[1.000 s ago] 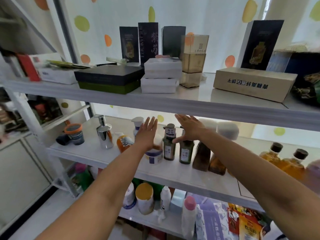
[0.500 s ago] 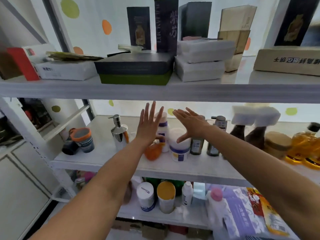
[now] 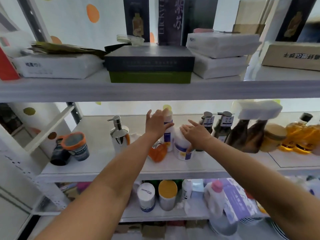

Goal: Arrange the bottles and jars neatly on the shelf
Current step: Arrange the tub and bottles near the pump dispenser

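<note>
We are touching the tall white bottle (image 3: 168, 138) with our spread left hand (image 3: 155, 126), right hand (image 3: 196, 135) lying flat on the white jar (image 3: 181, 151); gripping low should prevent tipping.

tall white bottle (image 3: 168, 139), half hidden behind left hand (image 3: 155, 125)

2 hands (image 3: 156, 124) (image 3: 195, 134), 2 green pump bottles (image 3: 207, 123) (image 3: 224, 125), 2 brown bottles (image 3: 239, 135) (image 3: 254, 137), 2 amber bottles (image 3: 294, 134) (image 3: 310, 137), 1 silver dispenser (image 3: 119, 135).
</note>
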The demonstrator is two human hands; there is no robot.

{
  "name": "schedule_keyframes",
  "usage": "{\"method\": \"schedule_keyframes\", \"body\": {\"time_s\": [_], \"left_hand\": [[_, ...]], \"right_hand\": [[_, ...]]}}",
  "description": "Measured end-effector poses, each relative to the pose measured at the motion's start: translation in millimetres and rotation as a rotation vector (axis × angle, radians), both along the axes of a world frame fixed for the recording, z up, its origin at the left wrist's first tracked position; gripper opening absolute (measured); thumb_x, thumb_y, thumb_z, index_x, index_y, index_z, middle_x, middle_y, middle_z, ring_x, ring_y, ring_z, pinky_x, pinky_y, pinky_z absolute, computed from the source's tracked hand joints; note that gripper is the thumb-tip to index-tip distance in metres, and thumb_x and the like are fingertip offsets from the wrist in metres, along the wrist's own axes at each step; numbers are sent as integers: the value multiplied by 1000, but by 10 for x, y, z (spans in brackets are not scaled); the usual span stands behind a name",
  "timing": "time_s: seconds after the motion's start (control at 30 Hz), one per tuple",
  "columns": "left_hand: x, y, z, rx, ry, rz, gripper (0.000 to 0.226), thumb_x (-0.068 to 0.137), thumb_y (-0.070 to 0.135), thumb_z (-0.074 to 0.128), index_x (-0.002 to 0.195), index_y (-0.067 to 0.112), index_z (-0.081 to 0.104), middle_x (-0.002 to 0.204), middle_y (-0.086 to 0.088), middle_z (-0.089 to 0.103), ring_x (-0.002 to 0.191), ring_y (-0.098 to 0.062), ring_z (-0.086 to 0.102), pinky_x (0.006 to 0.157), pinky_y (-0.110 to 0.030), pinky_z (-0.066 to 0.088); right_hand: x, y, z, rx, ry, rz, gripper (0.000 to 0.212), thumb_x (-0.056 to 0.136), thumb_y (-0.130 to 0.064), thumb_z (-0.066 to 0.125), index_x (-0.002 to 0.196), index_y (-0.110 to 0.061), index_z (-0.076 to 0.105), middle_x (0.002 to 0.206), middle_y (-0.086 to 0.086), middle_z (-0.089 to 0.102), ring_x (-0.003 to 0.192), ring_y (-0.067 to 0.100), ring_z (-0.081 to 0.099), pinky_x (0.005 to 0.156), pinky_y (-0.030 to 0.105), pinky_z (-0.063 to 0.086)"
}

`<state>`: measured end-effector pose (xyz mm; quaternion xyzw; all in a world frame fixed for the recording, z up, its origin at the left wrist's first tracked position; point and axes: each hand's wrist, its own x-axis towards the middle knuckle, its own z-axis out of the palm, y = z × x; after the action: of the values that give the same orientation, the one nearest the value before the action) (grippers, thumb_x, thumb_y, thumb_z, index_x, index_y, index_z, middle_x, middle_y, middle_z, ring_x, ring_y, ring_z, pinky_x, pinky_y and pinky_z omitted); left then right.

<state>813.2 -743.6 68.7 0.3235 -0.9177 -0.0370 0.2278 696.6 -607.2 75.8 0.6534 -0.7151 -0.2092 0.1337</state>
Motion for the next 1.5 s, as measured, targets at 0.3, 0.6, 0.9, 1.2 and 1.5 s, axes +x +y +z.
{"method": "schedule_keyframes", "body": {"time_s": [0.3, 0.6, 0.9, 1.2, 1.5], "left_hand": [[-81, -103, 11, 52, 76, -46, 39, 93, 30, 56, 125, 9, 52, 110, -15, 66, 95, -30, 64, 82, -34, 55], [-39, -111, 15, 68, 53, -67, 34, 93, 28, 54, 123, 11, 52, 106, -16, 65, 93, -31, 64, 82, -37, 57], [-4, -82, 24, 76, 48, -81, 37, 93, 30, 53, 126, 13, 52, 107, -15, 66, 93, -30, 62, 83, -38, 57], [-1, -26, 15, -16, 45, -38, 48, 93, 40, 52, 133, 15, 49, 129, -13, 59, 114, -30, 57, 104, -38, 43], [-95, 252, -42, -519, -28, -451, 54, 69, 32, 82, 112, 4, 66, 117, -18, 65, 110, -33, 62, 97, -42, 48]], "right_hand": [[38, -39, -57, -54, -19, -58, 85, 82, -40, 67, 146, -1, 26, 152, 14, 34, 140, 24, 35, 120, 35, 10], [4, -111, -92, -61, -10, -89, 83, 85, -33, 66, 148, -1, 22, 154, 15, 30, 143, 23, 30, 120, 35, 9], [-20, -154, -104, -38, -34, -116, 87, 84, -33, 68, 148, -1, 19, 155, 15, 27, 144, 25, 28, 122, 37, 13], [-350, -65, 445, -69, -21, 29, 87, 80, -62, 57, 149, -19, 24, 156, 1, 29, 145, 17, 25, 120, 39, 4], [-654, 109, 665, -203, -250, -371, 88, 71, -49, 76, 142, -17, 34, 144, 4, 45, 132, 25, 44, 108, 40, 33]]}}
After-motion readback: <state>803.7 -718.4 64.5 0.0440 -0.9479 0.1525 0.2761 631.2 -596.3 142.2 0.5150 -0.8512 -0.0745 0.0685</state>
